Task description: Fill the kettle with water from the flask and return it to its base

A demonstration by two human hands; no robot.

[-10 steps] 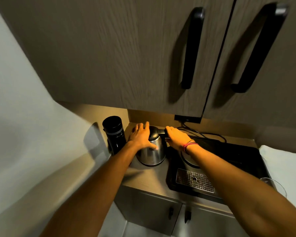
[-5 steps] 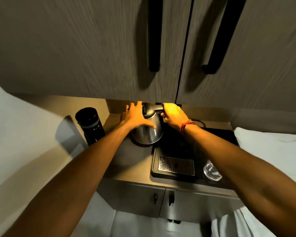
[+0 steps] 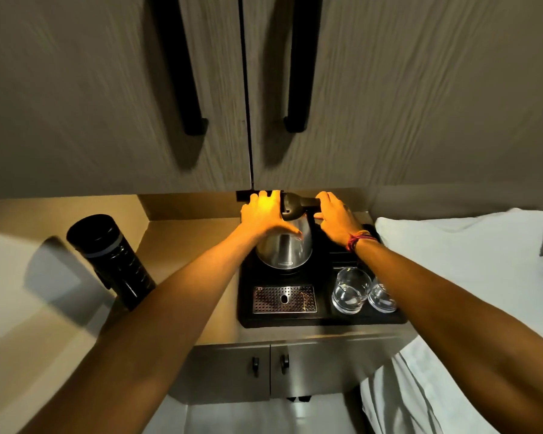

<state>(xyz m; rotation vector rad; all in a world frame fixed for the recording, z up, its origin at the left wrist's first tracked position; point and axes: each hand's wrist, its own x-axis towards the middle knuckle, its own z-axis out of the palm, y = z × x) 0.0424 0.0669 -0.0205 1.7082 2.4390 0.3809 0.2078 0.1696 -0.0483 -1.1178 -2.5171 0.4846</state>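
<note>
A steel kettle (image 3: 285,250) with a black lid and handle stands at the back of the black tray (image 3: 323,319), over the spot where its base lies; the base itself is hidden under it. My left hand (image 3: 264,213) lies flat against the kettle's left side and lid. My right hand (image 3: 336,217) grips the black handle on the right. A tall black flask (image 3: 113,261) with its cap on stands on the counter to the left, apart from both hands.
Two clear glasses (image 3: 351,289) sit on the tray's right side and a metal drip grate (image 3: 284,299) at its front. Wall cabinets (image 3: 251,89) with black handles hang low above. White bedding (image 3: 470,261) borders the counter on the right.
Both hands carried the kettle to the right, from the bare counter onto the back of the black tray. The camera tilted down, and the glasses came into sight.
</note>
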